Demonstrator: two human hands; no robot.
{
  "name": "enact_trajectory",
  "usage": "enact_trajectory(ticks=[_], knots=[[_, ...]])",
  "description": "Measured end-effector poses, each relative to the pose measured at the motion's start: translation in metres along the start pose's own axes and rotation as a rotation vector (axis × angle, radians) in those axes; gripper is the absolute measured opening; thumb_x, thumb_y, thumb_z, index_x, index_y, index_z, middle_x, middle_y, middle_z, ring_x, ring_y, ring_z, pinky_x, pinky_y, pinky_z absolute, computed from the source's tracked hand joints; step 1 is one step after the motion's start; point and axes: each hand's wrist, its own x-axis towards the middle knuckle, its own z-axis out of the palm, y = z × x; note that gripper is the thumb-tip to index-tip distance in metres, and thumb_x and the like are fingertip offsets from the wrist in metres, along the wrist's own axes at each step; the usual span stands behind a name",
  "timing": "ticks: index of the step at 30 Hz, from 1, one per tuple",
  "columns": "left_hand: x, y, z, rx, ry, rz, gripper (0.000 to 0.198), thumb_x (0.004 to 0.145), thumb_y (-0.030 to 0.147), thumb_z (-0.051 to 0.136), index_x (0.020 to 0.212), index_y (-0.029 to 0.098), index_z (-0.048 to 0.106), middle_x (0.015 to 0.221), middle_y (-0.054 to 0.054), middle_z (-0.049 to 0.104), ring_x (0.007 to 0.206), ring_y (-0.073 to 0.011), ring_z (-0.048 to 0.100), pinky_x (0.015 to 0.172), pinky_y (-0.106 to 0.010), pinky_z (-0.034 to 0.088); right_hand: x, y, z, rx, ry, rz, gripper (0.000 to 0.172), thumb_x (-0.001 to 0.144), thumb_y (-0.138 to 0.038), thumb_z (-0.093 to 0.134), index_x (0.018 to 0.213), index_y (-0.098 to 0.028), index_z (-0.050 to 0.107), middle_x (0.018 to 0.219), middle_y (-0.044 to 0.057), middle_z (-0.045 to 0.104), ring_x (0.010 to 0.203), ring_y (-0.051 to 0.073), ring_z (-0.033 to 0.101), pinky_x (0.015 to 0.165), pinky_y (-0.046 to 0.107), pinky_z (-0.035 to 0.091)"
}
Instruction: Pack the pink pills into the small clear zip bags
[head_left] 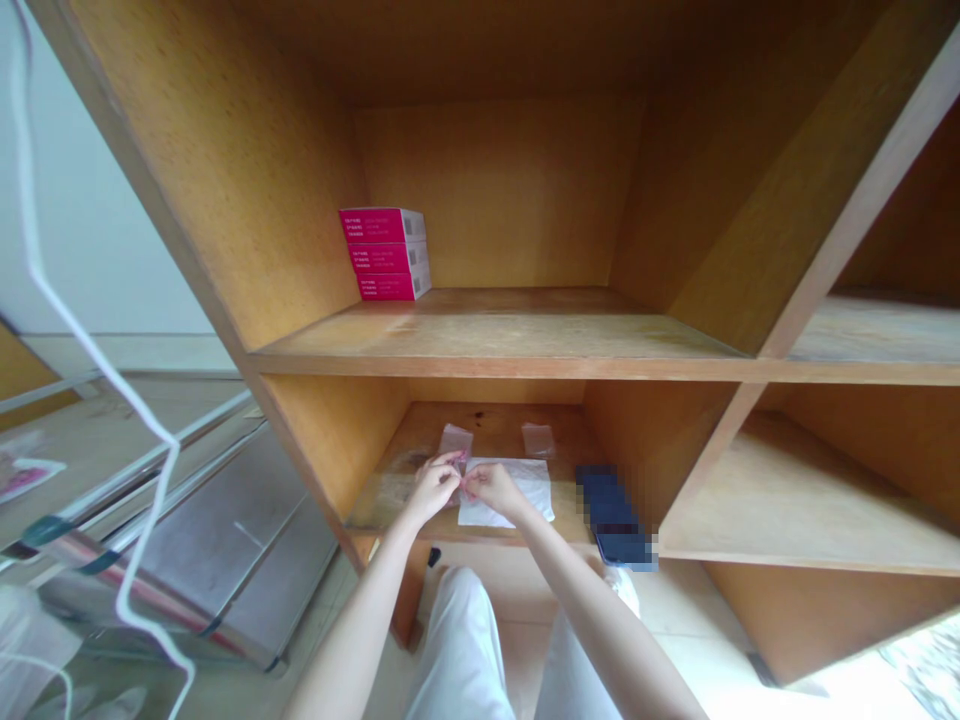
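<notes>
My left hand (435,487) and my right hand (493,487) meet over the lower shelf, fingertips pinched together and almost touching. Something small with a pinkish tint seems to be between them, too small to make out. Beneath my right hand lies a white sheet (531,488), flat and slightly wrinkled. Just behind my left hand is a clear plastic bag (455,438). A second clear bag (538,440) rests farther back, beyond the sheet. More clear film (397,488) appears to lie left of my left hand.
Three stacked pink boxes (386,258) stand at the left of the upper shelf (525,325). A dark, partly blurred object (622,545) overhangs the lower shelf's front edge at right. A wooden divider (705,460) rises beyond it. A white cable (97,350) hangs at far left.
</notes>
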Motion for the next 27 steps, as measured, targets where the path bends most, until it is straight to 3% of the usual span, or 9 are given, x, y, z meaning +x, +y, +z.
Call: enact_trajectory(ticks=[11, 15, 21, 27], knots=[[-0.003, 0.004, -0.003, 0.010, -0.037, -0.028, 0.022, 0.072, 0.020, 0.045, 0.060, 0.020, 0.063, 0.120, -0.001, 0.054, 0.106, -0.0200, 0.052, 0.082, -0.033, 0.045, -0.006, -0.011, -0.001, -0.027, -0.020, -0.018, 0.020, 0.072, -0.023, 0.052, 0.058, -0.013, 0.063, 0.049, -0.001, 0.056, 0.046, 0.008, 0.047, 0.048, 0.018, 0.035], [-0.003, 0.006, -0.004, 0.045, -0.029, -0.021, 0.020, 0.072, 0.020, 0.047, 0.059, 0.019, 0.062, 0.118, -0.003, 0.055, 0.106, -0.0200, 0.051, 0.085, -0.034, 0.042, -0.006, -0.014, -0.002, -0.058, -0.032, -0.007, 0.019, 0.070, -0.019, 0.050, 0.057, -0.014, 0.063, 0.049, -0.001, 0.056, 0.046, 0.009, 0.048, 0.048, 0.018, 0.036], [0.001, 0.008, -0.002, 0.119, 0.004, 0.027, 0.016, 0.069, 0.019, 0.049, 0.056, 0.019, 0.058, 0.111, -0.002, 0.058, 0.104, -0.0189, 0.051, 0.089, -0.033, 0.037, -0.005, -0.014, 0.003, -0.197, 0.065, -0.023, 0.024, 0.065, -0.009, 0.041, 0.050, -0.015, 0.058, 0.046, -0.001, 0.054, 0.046, 0.009, 0.048, 0.049, 0.018, 0.034], [0.001, 0.014, -0.005, 0.229, 0.051, 0.058, 0.015, 0.066, 0.018, 0.051, 0.051, 0.018, 0.053, 0.108, 0.000, 0.059, 0.101, -0.0206, 0.050, 0.089, -0.040, 0.031, -0.005, -0.017, 0.008, -0.284, 0.159, -0.047, 0.017, 0.066, -0.014, 0.045, 0.060, -0.015, 0.061, 0.055, 0.000, 0.058, 0.052, 0.010, 0.049, 0.050, 0.019, 0.033]])
